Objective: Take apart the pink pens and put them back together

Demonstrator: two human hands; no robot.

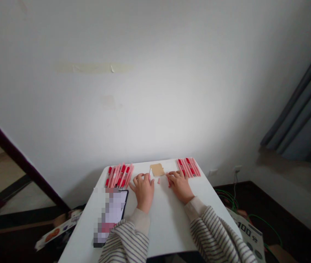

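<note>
A tan square pad (157,170) lies near the far edge of a white desk (161,233), in front of a pale wall (161,91). Just left of the pad and nearer the person is the left hand (144,190), its fingers curled and loosely spread. A thin white-and-pink piece (150,173) shows between its thumb and forefinger, beside the pad's left edge; whether it is gripped or only touched cannot be told. To the right of the pad, the right hand (180,184) is bent palm down, with a pink piece (168,180) at its fingertips; how firmly it has hold of this is hidden. A small pink bit (158,180) lies by itself just on the near side of the pad, between the hands.

Well to the left of the pad is a row of pink and red pens (119,176); a second row of similar pens (188,167) lies to its right, beyond the right hand. A phone (114,215) lies left of the pad and closer to the person, its screen blurred out.
</note>
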